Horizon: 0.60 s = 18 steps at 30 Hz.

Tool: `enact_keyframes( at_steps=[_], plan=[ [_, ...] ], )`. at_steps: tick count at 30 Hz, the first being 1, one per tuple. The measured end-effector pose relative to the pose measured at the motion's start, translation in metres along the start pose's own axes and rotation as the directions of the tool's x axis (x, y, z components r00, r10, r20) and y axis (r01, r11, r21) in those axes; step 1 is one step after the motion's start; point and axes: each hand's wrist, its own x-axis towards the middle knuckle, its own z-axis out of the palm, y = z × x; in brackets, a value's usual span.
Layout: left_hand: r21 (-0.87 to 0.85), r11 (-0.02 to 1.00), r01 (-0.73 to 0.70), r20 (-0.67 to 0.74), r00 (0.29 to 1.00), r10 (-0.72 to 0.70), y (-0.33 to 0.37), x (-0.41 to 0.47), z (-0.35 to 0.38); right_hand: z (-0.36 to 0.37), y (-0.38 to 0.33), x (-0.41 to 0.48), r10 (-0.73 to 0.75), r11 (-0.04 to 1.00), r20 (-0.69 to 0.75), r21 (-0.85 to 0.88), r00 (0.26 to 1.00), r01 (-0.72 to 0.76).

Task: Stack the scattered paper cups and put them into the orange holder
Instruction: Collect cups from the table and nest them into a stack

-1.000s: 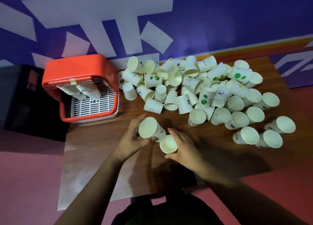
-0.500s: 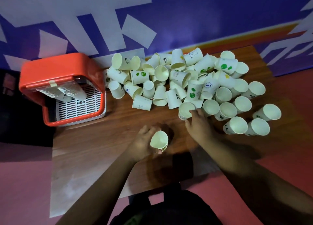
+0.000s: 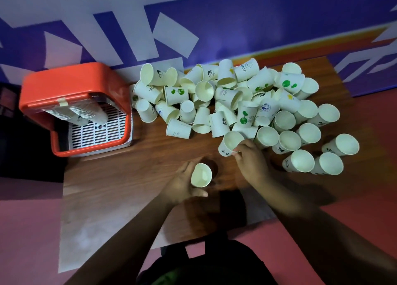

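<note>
Closest to the camera is the person's dark top (image 3: 214,263), far below the orange holder (image 3: 71,85) and to its right. Pink floor (image 3: 28,231) shows below the holder too. Two bare arms reach from the dark top over the brown wooden table (image 3: 129,177).

The left hand (image 3: 182,184) is lower than the holder and off to its right, well apart from it. Its fingers and thumb are curled round a white paper cup (image 3: 201,175), whose open mouth faces up. I cannot tell if more cups sit inside it.

The right hand (image 3: 251,162) is farther from the holder, on the same right side. Its fingertips pinch the rim of a second cup (image 3: 231,143), which is tipped a little. That cup is at the near edge of the big pile of cups (image 3: 236,100).

The pile starts just beside the holder's right wall and spreads away from it across the table. Some cups lie on their sides and some stand up. Some have green dots or little drawings.

The holder sits at the table's left end. Inside it, two rows of stacked cups (image 3: 86,115) lean over a white grid (image 3: 98,132). Behind the holder is a blue wall (image 3: 279,16) with big white shapes.
</note>
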Motion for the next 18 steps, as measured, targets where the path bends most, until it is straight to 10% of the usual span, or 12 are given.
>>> enact_keyframes(
  at_steps=[7,18],
  plan=[
    [-0.092,0.965,0.245,-0.339,0.904,-0.261,-0.022,0.042,-0.057,-0.037,-0.035,-0.022,-0.038,0.942,-0.223,0.319,0.974,0.109],
    [-0.330,0.821,0.465,-0.172,0.826,-0.537,-0.036,0.109,-0.093,-0.039,-0.075,-0.045,-0.072,0.941,0.200,0.339,0.977,0.000]
  ],
)
